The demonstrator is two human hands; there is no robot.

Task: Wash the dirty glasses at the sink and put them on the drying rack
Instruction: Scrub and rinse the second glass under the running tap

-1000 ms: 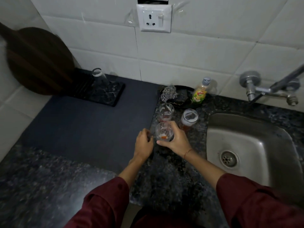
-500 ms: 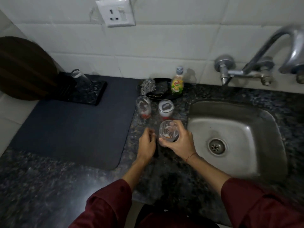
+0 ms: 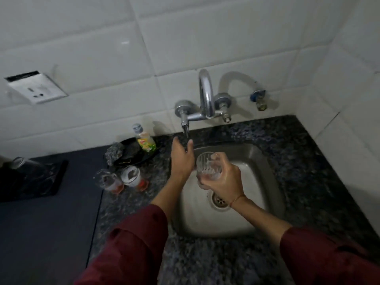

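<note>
**Desk:** What do we have at the widest?

**Field:** We have a dark speckled stone surface (image 3: 298, 161) under a white tiled wall. A dark mat (image 3: 51, 233) is laid over its left part, and a steel sink (image 3: 255, 194) is sunk into its right part.

**Desk:** And the drying rack?

**Field:** We find the black drying rack (image 3: 41, 182) at the far left on the mat, well apart from the sink. One upturned glass (image 3: 18, 163) stands on it.

**Desk:** Where do we place the hands?

**Field:** Both reach out of dark red sleeves (image 3: 127, 249). At the sink's far left corner, the left hand (image 3: 182, 157) stretches up beneath the wall tap (image 3: 205, 93). Its grip is spread, fingers straight, tips just below the tap's lever (image 3: 185, 128). We cannot tell whether they touch it. The right hand (image 3: 224, 182) hovers over the basin, above the drain. Its grip is curled round a ribbed glass (image 3: 207, 167), which is tilted with its mouth up.

**Desk:** What else do we note?

**Field:** We count two more on the surface just left of the sink. The left dirty glass (image 3: 109, 181) and the right dirty glass (image 3: 133, 177) stand side by side, with reddish dregs at their bases. Beyond them a black dish (image 3: 131, 155) carries a soap bottle (image 3: 145, 140), with a steel scrubber (image 3: 115, 154) at its left edge.
</note>
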